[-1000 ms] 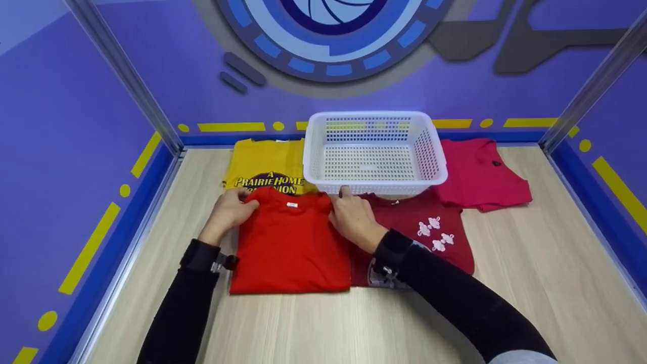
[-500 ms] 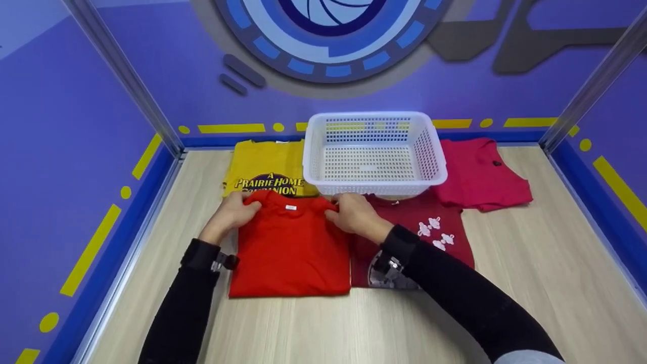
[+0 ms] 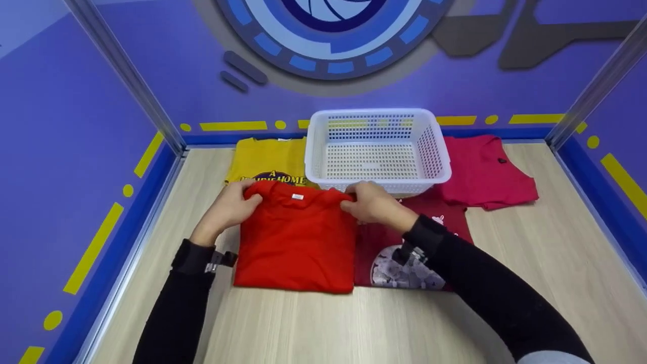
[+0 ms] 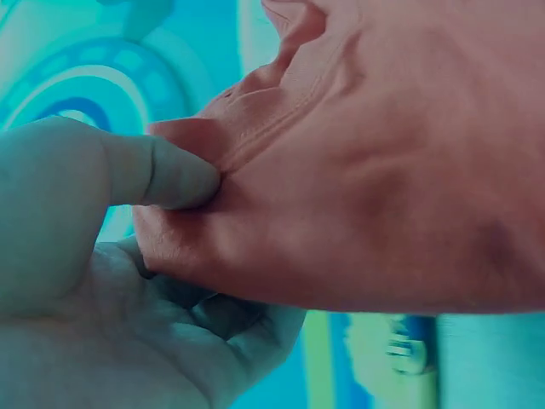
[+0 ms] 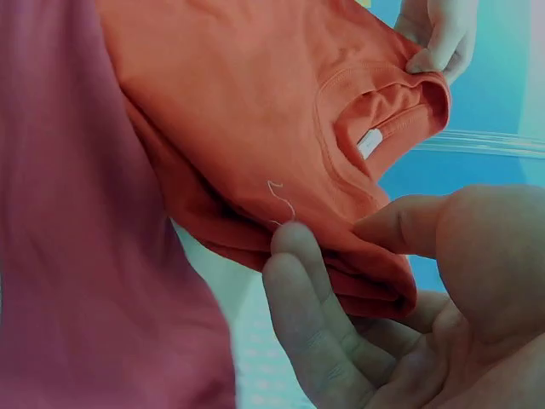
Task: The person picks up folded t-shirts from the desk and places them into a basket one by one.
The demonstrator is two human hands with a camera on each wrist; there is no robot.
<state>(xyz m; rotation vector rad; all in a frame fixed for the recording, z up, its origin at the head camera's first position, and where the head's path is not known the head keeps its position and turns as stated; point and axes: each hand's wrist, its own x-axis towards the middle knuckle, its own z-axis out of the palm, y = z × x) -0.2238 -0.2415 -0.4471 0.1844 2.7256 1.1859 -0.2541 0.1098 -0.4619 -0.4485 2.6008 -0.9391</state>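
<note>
A folded red T-shirt (image 3: 298,242) with a small white label at its neckline is held by both hands at its two shoulder corners. My left hand (image 3: 235,205) pinches the left corner; in the left wrist view the thumb presses on top of the cloth with the fingers underneath. My right hand (image 3: 374,202) grips the right corner between thumb and fingers, and a loose white thread lies on the red cloth (image 5: 255,128) in the right wrist view. The shirt's top edge overlaps a yellow T-shirt (image 3: 263,156) with dark lettering. Right beside it lies a maroon T-shirt (image 3: 369,242), partly covered by my right arm.
A white perforated plastic basket (image 3: 313,151) stands at the back middle, against the wall side. To its right lies a folded crimson shirt (image 3: 485,172). Blue-purple panels (image 3: 151,30) enclose the wooden table (image 3: 303,328) at the back and both sides.
My right hand has taken hold of the red T-shirt's right corner and moved slightly right. The shirt's top edge has risen, covering more of the yellow shirt's lettering.
</note>
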